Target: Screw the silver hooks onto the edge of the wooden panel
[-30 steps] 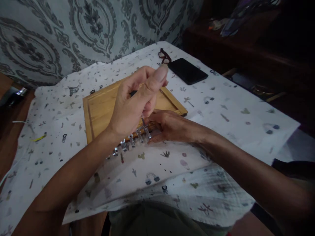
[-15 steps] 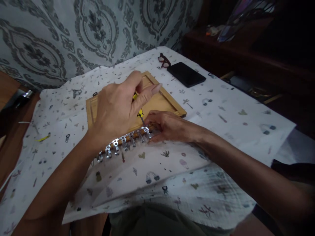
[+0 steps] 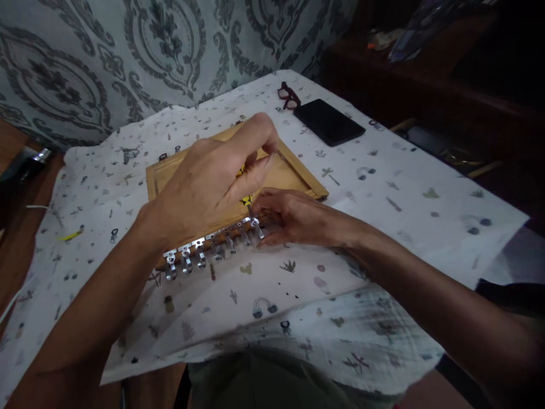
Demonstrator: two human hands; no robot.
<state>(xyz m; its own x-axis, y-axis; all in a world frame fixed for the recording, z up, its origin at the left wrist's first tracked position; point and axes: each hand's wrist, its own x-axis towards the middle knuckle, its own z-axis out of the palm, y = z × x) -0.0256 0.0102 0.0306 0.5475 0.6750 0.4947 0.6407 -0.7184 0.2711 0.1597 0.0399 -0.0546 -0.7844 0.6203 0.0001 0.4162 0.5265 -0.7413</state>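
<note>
My left hand (image 3: 217, 170) is closed round a yellow-and-black screwdriver (image 3: 246, 200) above a wooden framed board (image 3: 293, 176). The screwdriver's tip points down at the right end of a row of silver metal hooks (image 3: 200, 253) along the board's near edge. Beside that end, my right hand (image 3: 293, 218) pinches the rightmost hook between thumb and fingers. Much of the board's left part is hidden under my left hand.
Eyeglasses (image 3: 289, 96) and a black tablet or phone (image 3: 329, 122) lie behind the board on the patterned cloth (image 3: 383, 227). A yellow strip (image 3: 69, 236) lies at the left. Dark furniture stands at the back right.
My left hand has turned on the screwdriver, its fingers curling further over to the right. My right hand stays at the rightmost hook. The view has shifted slightly.
</note>
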